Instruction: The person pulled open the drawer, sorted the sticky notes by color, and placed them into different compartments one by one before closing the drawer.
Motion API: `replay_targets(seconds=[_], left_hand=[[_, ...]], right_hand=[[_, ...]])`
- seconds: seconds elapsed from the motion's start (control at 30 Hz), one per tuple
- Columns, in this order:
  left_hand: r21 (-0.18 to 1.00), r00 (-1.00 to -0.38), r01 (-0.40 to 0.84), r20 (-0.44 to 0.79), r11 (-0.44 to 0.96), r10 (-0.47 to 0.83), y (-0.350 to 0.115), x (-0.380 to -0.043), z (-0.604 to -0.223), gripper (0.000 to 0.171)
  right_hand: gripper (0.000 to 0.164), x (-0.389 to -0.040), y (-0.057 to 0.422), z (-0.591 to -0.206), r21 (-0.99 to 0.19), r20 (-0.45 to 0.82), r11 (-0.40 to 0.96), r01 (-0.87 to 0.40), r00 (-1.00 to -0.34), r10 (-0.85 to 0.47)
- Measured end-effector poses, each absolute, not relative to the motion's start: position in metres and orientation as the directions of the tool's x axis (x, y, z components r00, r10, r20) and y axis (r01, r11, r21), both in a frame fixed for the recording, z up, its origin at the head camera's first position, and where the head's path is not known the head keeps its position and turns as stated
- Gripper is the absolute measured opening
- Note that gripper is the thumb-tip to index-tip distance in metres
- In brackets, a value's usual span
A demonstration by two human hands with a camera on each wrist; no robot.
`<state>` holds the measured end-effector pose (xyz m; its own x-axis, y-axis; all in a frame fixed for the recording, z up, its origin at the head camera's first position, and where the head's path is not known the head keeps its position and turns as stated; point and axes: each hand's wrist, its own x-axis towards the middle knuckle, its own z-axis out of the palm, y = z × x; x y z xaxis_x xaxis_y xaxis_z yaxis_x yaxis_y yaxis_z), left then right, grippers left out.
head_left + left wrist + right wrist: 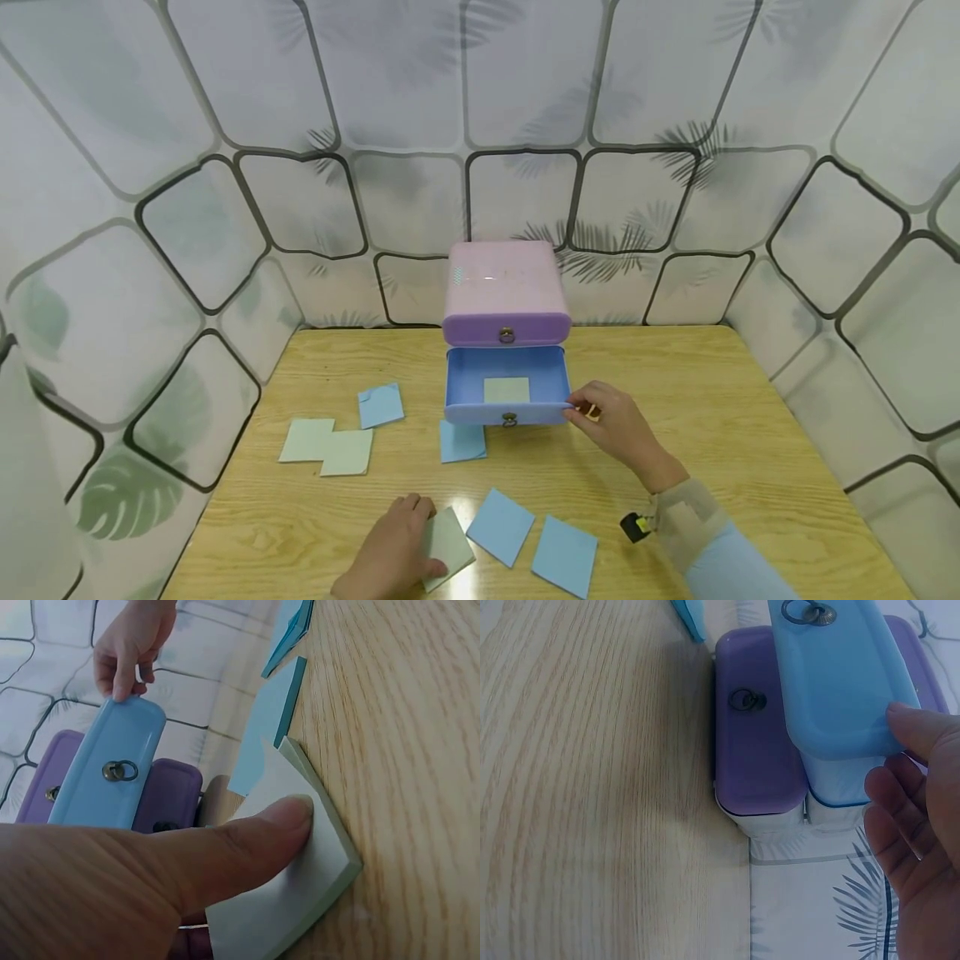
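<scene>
A small chest of drawers with a pink top stands at the back, its blue middle drawer pulled out. Inside that drawer lies a pale green sticky note pad. My right hand pinches the right end of the drawer front, thumb on its face in the right wrist view. Near the front of the table my left hand grips another pale green sticky note pad. Its thumb lies across the top sheet, which lifts at one corner in the left wrist view.
Two blue sticky note pads lie right of my left hand. One blue pad sits partly beneath the open drawer. Farther left are a blue pad and two overlapping green pads. Patterned cloth walls enclose the wooden table.
</scene>
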<state>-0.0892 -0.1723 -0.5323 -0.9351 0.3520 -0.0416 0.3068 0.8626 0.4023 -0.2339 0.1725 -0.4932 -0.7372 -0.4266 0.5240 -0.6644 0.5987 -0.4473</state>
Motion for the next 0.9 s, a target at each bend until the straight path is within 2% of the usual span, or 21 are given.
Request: replay_targets(seconds=[0.2,0.47,0.63,0.9], left_hand=[[0.463,-0.934,0.281,-0.067,0.840,0.350,-0.172,-0.089,-0.531,0.064],[0.569,-0.929,0.277,-0.047,0.774,0.367,-0.176,-0.092,-0.531,0.043],[0.578,-0.921,0.310,-0.015,0.755,0.390,-0.179,-0.097,-0.530,0.030],[0.658,-0.935,0.258,-0.013,0.707,0.353,-0.185,-0.104,-0.525,0.024]], right_hand=[[0.013,-0.233,0.172,-0.493,-0.467,0.512,0.601,-0.649,-0.752,-0.414],[0.011,-0.232,0.174,-0.493,-0.481,0.498,0.601,-0.639,-0.763,-0.413],[0.011,-0.232,0.173,-0.493,-0.485,0.497,0.600,-0.636,-0.765,-0.409],[0.012,-0.231,0.172,-0.492,-0.492,0.485,0.605,-0.626,-0.774,-0.406]])
